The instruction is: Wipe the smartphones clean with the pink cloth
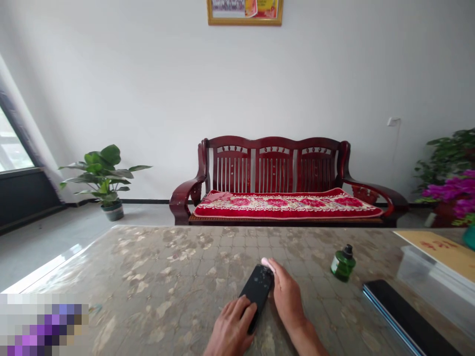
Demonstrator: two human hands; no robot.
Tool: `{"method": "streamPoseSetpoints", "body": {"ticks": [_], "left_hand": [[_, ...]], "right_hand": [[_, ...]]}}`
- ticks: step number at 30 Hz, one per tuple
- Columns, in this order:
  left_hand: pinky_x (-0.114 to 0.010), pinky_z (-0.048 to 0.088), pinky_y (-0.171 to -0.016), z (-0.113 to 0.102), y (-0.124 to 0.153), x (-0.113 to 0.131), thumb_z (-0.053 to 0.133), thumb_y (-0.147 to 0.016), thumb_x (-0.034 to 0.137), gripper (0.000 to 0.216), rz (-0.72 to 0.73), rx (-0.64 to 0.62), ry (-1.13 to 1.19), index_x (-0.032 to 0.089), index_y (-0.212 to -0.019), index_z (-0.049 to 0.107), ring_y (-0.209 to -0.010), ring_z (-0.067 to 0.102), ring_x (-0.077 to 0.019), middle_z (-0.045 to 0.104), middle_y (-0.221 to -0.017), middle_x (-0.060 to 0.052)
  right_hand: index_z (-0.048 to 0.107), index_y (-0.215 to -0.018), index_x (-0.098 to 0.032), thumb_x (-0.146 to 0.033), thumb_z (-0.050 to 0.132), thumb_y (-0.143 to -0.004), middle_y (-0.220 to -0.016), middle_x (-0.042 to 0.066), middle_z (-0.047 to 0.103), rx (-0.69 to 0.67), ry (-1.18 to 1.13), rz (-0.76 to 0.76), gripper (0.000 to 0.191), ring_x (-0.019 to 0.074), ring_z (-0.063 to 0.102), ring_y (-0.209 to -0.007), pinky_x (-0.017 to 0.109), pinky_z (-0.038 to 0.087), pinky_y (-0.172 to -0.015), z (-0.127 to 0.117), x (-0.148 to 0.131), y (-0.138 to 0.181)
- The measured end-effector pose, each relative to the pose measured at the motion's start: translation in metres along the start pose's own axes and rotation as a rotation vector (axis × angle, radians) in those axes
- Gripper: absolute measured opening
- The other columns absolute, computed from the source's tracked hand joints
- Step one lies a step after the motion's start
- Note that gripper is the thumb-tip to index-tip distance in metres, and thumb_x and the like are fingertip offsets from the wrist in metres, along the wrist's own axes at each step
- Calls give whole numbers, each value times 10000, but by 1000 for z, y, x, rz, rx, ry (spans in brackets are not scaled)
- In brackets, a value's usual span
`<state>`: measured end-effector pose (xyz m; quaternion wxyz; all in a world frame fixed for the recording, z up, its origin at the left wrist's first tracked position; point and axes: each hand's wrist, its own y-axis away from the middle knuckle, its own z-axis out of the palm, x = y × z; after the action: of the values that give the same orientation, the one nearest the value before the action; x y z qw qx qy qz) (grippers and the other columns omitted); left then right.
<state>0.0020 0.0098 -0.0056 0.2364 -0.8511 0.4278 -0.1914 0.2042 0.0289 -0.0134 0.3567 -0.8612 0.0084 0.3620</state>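
A black phone (pixel 257 290) lies flat on the mottled brown table (pixel 166 277), near its front middle. My left hand (pixel 232 329) rests on the phone's near end, fingers curled over it and holding it down. My right hand (pixel 286 296) is beside the phone's far right corner, fingers pinched on a small pink-white pad (pixel 267 263) that touches the phone's top edge.
A small green bottle with a black cap (pixel 343 264) stands to the right. A dark flat tablet (pixel 404 316) lies at the front right, with a yellow-topped box (pixel 441 249) behind it. Beyond the table are a red wooden bench (pixel 276 185) and potted plants (pixel 104 180).
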Motion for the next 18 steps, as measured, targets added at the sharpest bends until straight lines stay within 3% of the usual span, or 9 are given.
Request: {"method": "streamPoseSetpoints", "body": {"ticks": [3,8,12,18], "left_hand": [[-300,537,-877,6,-1,0,714,-811,273,391,33,15,-39,231,-1178,584,-1009,666,-231,690,-1079,-47],[-353,520,-893,7,-4,1,776,-777,441,521,112,-61,-74,241,-1214,575,-1067,641,-267,689,-1129,-53],[-325,526,-871,3,-6,3,745,-817,420,484,194,-89,-87,217,-1220,571,-1083,637,-259,689,-1156,-55],[-296,526,-878,-1,-6,5,577,-955,307,225,243,-77,-9,214,-1159,597,-1037,664,-214,707,-1108,-54]], "right_hand": [[688,-1151,-247,-164,386,-927,-1158,42,709,-125,79,-124,385,216,632,-1140,393,512,-991,0,-6,8],[682,-1175,-238,-118,403,-902,-1167,53,705,-167,111,-164,408,224,630,-1146,386,537,-966,3,-4,10],[687,-1164,-233,-95,395,-887,-1183,48,699,-209,63,-151,425,212,614,-1170,377,528,-982,4,-3,5],[679,-1179,-237,-85,402,-874,-1215,45,684,-242,28,-173,440,198,594,-1197,372,517,-997,8,-6,2]]}}
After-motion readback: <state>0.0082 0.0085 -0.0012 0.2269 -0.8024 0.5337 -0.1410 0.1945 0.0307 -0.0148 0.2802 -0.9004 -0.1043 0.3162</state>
